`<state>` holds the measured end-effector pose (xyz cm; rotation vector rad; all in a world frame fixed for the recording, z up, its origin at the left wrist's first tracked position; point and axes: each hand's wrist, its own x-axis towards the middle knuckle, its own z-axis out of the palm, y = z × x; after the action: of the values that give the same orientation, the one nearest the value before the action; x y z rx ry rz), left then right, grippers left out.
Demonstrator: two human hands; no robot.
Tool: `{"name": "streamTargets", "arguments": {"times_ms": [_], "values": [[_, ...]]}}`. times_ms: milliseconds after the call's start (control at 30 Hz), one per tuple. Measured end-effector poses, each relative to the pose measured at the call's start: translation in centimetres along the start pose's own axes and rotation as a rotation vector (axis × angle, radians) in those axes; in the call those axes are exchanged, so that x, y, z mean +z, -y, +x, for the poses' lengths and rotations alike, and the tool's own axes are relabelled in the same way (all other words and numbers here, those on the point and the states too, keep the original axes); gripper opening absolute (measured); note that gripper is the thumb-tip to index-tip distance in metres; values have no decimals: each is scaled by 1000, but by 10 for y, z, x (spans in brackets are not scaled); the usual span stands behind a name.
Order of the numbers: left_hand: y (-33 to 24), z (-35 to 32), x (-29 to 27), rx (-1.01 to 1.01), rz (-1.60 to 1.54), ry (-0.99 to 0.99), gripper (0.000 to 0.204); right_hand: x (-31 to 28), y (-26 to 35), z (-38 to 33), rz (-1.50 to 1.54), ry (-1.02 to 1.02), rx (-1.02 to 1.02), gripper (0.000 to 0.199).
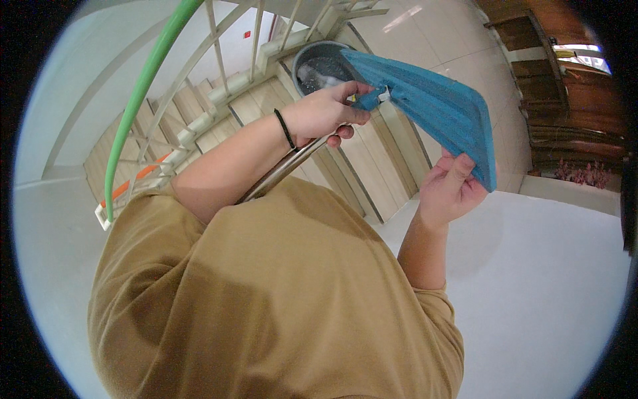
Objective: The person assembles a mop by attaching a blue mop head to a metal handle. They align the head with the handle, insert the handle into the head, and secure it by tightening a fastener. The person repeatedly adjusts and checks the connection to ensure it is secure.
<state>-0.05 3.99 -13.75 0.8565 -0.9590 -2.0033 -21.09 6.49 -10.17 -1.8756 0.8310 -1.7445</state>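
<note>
A flat blue mop head [432, 106] is held up in front of me, tilted with its far end over a grey bucket [318, 65]. My left hand [325, 113] grips the mop's white joint and metal handle [286, 167] near its upper end; a black band circles that wrist. My right hand [448, 186] pinches the mop head's lower right edge with the thumb on top. The handle runs down toward my brown shirt. The bucket sits on the steps below and seems to hold water with something pale in it.
A staircase with pale wooden treads [372, 159] descends ahead. A white banister with a green handrail [143, 86] curves on the left. A white wall top [565, 279] lies to the right. Dark wooden furniture [565, 113] stands on the tiled floor below.
</note>
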Motion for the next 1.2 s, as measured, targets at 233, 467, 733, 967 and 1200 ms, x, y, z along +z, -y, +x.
{"name": "streamTargets", "arguments": {"times_ms": [233,467,733,967,1200], "values": [[3,6,-2,15,-47,7,49,23,5,-16,-38,14,-134,20],[0,9,0,-27,-199,85,51,8,3,-28,-125,-3,-135,25],[5,17,9,-8,-24,-1,60,4,2,-49,-181,101,-124,18],[6,23,2,-60,-87,-37,47,2,-7,-53,-210,224,-117,14],[3,26,-14,-67,-316,18,41,7,-38,-64,-143,468,-303,27]]}}
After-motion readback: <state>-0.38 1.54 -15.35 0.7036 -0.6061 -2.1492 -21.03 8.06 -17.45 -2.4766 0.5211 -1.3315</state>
